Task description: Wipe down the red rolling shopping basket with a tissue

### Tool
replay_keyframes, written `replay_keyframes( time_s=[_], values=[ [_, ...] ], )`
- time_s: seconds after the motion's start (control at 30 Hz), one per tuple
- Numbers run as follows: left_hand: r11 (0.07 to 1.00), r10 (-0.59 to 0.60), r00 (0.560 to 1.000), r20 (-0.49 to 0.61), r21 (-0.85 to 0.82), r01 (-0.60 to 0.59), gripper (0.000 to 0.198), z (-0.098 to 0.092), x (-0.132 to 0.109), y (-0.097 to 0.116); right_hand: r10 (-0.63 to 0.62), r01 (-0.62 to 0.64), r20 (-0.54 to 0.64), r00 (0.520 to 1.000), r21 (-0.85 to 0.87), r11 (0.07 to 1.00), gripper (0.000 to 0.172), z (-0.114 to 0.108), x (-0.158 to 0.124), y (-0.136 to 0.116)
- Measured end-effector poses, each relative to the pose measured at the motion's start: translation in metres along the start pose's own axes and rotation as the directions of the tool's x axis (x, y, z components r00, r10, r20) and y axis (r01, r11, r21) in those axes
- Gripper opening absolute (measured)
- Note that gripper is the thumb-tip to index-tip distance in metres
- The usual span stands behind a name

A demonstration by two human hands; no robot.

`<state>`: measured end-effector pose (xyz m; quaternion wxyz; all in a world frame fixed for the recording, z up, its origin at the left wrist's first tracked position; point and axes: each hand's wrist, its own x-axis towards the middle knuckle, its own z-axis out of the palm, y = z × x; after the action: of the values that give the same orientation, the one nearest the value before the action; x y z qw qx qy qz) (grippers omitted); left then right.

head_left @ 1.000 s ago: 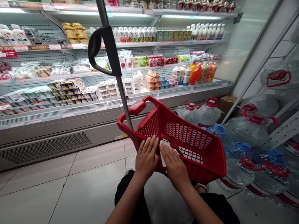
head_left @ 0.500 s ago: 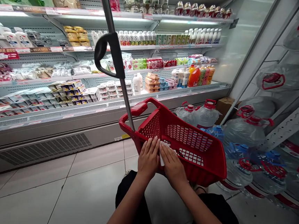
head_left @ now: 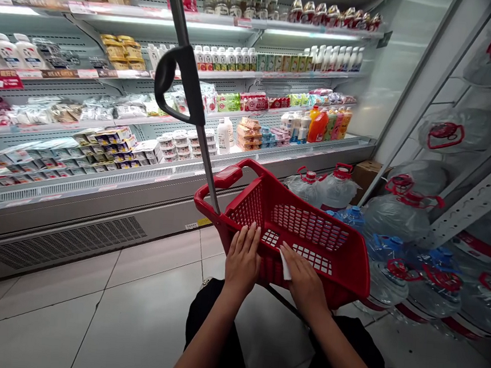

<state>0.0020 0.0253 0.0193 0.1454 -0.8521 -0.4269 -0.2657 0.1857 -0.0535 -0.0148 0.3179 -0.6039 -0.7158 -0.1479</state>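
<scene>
A red rolling shopping basket point(head_left: 356, 262) stands in front of me, its long pull handle point(head_left: 188, 84) raised and leaning to the left. My left hand point(head_left: 242, 259) lies on the basket's near rim with its fingers stretched out. Further right along that rim is my right hand point(head_left: 304, 278), holding a folded white wipe point(head_left: 285, 266), tissue or cloth, against the red plastic. Part of the wipe is hidden under the fingers. Through the holes in the basket's floor, the light tiles show.
A refrigerated dairy case point(head_left: 150, 190) runs behind the basket, its shelves stocked with bottles, tubs and packs. Large water jugs point(head_left: 385, 285) crowd the right side, near a white rack point(head_left: 476, 198). A cardboard box point(head_left: 365, 174) sits in the corner. Pale tiles point(head_left: 139, 318) cover the floor.
My right hand has slid right along the rim with the white wipe, away from my left hand. My left hand stays on the rim. The view has shifted slightly.
</scene>
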Motion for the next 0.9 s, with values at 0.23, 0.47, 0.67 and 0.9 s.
replay_keyframes(
  time_s=[0.23,0.47,0.67,0.9],
  values=[
    [0.999,0.02,1.0,0.009,0.037,-0.02,0.074,-0.002,0.004,-0.009,-0.144,0.142,-0.021,0.989,-0.096,0.985,0.079,0.016,0.03,-0.031],
    [1.0,-0.004,1.0,0.005,0.025,0.004,0.078,-0.002,0.007,-0.003,-0.111,0.117,0.047,0.993,-0.162,0.98,0.085,-0.011,-0.02,0.014],
    [0.995,0.1,0.994,0.044,-0.002,-0.1,0.072,0.012,-0.001,0.021,-0.122,0.118,-0.023,0.992,-0.142,0.983,0.082,0.013,0.014,-0.006],
    [0.99,0.139,0.987,0.076,0.008,-0.14,0.079,0.009,0.006,-0.006,-0.115,0.119,0.031,0.993,-0.179,0.977,0.083,0.0,-0.002,0.01]
  ],
)
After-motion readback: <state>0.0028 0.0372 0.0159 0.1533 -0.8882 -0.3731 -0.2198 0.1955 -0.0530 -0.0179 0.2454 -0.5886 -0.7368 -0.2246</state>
